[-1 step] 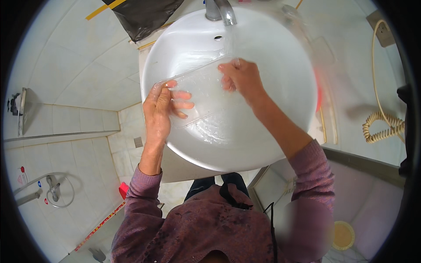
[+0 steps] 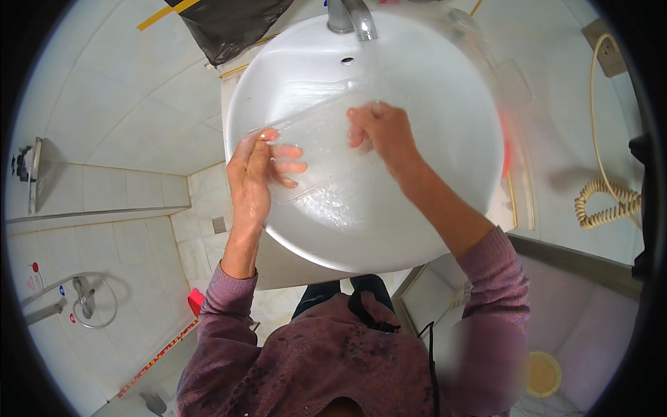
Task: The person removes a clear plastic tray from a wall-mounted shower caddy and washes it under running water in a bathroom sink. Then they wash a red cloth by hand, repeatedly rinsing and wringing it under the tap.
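Observation:
Over the white washbasin (image 2: 445,229), my left hand (image 2: 253,170) grips the left end of a clear rectangular plastic piece (image 2: 323,142), flat like a lid or sheet. The thumb lies on top and the other fingers show through from beneath. My right hand (image 2: 385,135) is curled against the right part of the plastic, fingertips bent inward. Whether it pinches anything small is hidden. From the metal faucet (image 2: 365,28) a thin stream of water falls by my right knuckles. Both hands are wet, and water splashes in the bowl below the plastic.
A black plastic bag (image 2: 233,31) hangs at the back left of the basin. Along the right wall runs a coiled cream cord (image 2: 604,201) below a socket (image 2: 606,52). Shower fittings (image 2: 85,299) are on the left wall. A red item (image 2: 506,142) sits beside the basin's right rim.
My right hand has shifted slightly downward over the plastic, toward me. The splash in the bowl has grown brighter. My left hand keeps its grip in the same place.

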Tool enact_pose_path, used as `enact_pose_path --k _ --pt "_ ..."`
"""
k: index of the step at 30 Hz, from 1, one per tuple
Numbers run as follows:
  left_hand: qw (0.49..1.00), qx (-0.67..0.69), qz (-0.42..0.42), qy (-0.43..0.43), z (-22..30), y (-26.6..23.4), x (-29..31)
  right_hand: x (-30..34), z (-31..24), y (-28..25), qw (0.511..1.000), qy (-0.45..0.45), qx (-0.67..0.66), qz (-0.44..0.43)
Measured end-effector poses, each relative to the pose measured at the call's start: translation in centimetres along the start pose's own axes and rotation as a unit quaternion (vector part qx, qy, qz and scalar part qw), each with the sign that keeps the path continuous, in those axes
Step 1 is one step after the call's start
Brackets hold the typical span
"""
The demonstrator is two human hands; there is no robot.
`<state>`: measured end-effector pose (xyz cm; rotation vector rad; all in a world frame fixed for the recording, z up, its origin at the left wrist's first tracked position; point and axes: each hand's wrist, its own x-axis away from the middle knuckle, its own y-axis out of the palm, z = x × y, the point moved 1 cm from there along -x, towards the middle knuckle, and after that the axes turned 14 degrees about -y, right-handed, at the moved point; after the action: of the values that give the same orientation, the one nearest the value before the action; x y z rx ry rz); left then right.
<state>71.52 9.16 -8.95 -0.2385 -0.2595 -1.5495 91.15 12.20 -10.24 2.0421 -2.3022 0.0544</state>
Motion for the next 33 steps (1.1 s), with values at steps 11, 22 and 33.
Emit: enact_pose_path --k 11,22,33 --pt "0.985 -0.149 -0.084 -0.032 4.6 -2.4 -1.2 -1.3 -1.2 -1.4 0.985 -0.025 0.106 -0.132" --pt "0.99 -0.124 -0.06 -0.016 4.2 1.9 -3.6 -1.7 -0.7 1.4 0.995 -0.068 0.068 0.009" --pt "0.962 0.178 -0.165 -0.127 2.0 0.7 -3.9 1.0 1.5 2.6 0.995 -0.037 0.065 -0.058"
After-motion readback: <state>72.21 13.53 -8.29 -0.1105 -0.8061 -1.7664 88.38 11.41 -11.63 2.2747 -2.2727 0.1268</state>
